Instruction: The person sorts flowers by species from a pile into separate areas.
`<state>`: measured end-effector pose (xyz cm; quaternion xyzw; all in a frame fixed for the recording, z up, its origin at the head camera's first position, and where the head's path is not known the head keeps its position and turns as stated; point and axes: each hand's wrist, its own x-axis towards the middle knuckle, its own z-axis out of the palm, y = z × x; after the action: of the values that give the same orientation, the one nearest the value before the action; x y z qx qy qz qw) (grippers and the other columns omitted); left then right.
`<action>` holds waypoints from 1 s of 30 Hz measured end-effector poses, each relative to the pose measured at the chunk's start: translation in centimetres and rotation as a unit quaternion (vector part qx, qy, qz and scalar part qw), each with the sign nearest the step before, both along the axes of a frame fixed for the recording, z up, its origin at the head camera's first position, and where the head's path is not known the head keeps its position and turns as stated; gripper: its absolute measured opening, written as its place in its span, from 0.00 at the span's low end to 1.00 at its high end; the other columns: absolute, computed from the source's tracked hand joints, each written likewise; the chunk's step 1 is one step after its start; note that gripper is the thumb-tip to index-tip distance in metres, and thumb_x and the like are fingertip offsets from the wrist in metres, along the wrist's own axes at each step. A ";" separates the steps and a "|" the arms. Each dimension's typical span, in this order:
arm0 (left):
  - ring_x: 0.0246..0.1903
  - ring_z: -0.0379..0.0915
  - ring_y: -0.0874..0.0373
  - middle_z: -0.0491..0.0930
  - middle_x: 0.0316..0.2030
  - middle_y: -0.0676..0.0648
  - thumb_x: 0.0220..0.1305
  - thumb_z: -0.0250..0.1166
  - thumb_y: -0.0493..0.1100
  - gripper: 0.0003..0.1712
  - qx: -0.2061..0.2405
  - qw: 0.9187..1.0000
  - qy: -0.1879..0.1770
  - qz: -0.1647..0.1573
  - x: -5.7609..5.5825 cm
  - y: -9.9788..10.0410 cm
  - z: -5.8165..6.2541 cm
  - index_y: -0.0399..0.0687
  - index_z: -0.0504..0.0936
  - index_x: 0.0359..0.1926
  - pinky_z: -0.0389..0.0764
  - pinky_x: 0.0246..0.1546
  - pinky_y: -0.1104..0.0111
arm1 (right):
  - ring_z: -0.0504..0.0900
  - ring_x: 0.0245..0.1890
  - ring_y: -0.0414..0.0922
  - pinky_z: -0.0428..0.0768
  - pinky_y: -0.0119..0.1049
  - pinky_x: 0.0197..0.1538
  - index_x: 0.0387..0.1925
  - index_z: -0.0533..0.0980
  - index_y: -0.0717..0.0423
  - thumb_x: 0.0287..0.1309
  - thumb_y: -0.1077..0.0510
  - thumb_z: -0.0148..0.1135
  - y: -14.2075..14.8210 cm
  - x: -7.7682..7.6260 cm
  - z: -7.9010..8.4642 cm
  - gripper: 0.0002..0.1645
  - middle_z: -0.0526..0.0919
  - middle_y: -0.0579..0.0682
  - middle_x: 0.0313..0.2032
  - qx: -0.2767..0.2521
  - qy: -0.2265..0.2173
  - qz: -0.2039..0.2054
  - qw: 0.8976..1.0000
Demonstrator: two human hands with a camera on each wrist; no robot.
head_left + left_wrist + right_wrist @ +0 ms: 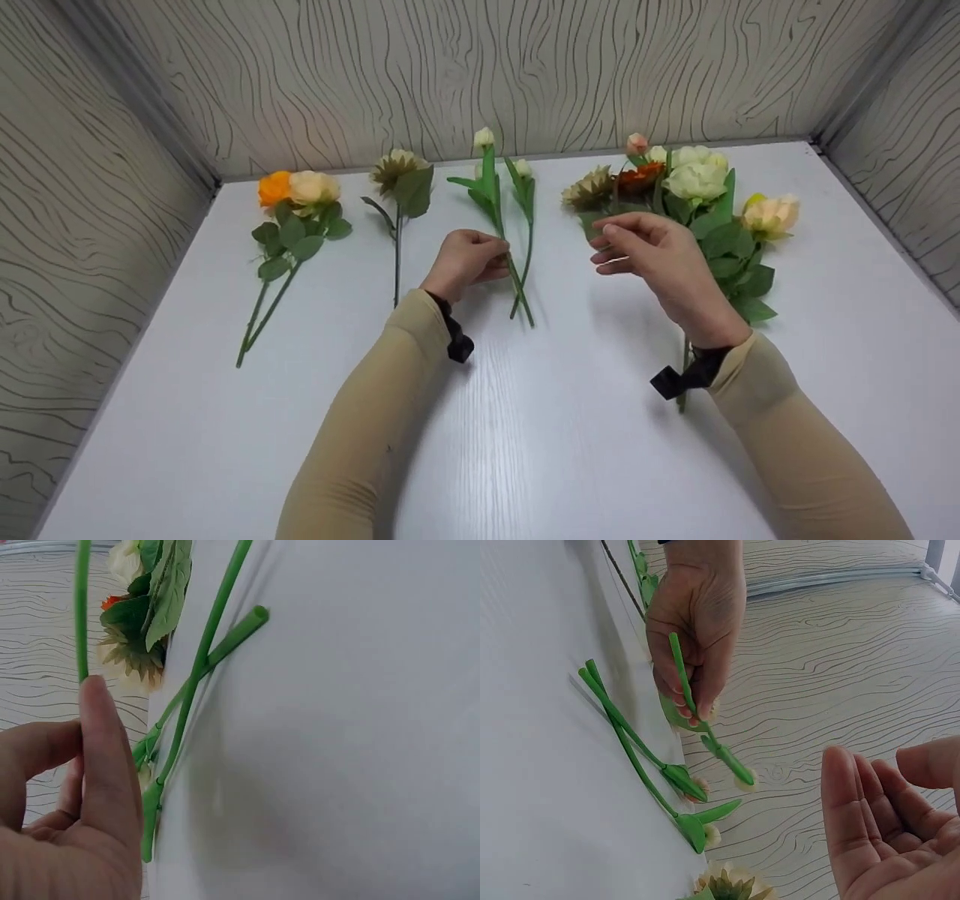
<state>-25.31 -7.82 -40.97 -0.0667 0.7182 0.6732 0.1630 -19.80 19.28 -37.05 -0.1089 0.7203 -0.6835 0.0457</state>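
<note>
The left hand (pixel 466 264) pinches the green stem of a white-budded artificial tulip (pixel 727 761) between thumb and fingers, holding it just above the white table (pixel 525 457). Across from it, the right hand (pixel 664 259) hovers with thumb apart and fingers loosely bent, gripping nothing. Right by the left hand, two more tulips (pixel 691 829) lie on the tabletop, their stems crossed near the cut ends. On the person's left of these lies a single pale, many-petalled flower (pixel 398 172), and farther left a pair of roses (pixel 313 186), one orange, one peach. Beneath and beyond the right hand spreads a leafy heap: a creamy white peony (pixel 696 180), a rust-orange bloom (pixel 637 176), a peach rose (pixel 772 216). Behind everything stands a wood-grain panel (pixel 450 67).
</note>
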 end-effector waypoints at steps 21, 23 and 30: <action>0.26 0.80 0.55 0.82 0.27 0.45 0.71 0.68 0.48 0.17 -0.220 0.969 0.077 -0.086 0.8 0.2 -0.2 0.34 0.86 0.38 0.81 0.33 0.64 | 0.85 0.44 0.52 0.86 0.41 0.48 0.54 0.79 0.65 0.70 0.50 0.65 0.2 -0.3 -0.2 0.23 0.83 0.65 0.49 -0.018 -0.003 -0.005 1.000; 0.27 0.80 0.54 0.82 0.31 0.44 0.72 0.67 0.48 0.16 -0.230 0.964 0.095 -0.090 1.1 0.4 0.1 0.36 0.85 0.40 0.81 0.33 0.64 | 0.85 0.45 0.53 0.86 0.41 0.49 0.54 0.79 0.66 0.71 0.49 0.64 0.5 -0.4 -0.4 0.24 0.83 0.65 0.49 0.000 -0.011 -0.004 1.000; 0.44 0.79 0.58 0.83 0.46 0.51 0.75 0.63 0.52 0.17 -0.298 0.909 0.235 -0.171 3.5 2.8 0.8 0.47 0.84 0.55 0.81 0.45 0.66 | 0.84 0.49 0.52 0.85 0.40 0.50 0.58 0.78 0.63 0.71 0.43 0.62 3.6 -1.2 -0.6 0.28 0.84 0.57 0.50 0.081 -0.045 -0.042 0.995</action>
<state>-21.78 -4.98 -40.18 0.1724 0.9033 0.3857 0.0746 -21.04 22.87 -37.69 -0.0438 0.7744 -0.6286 0.0581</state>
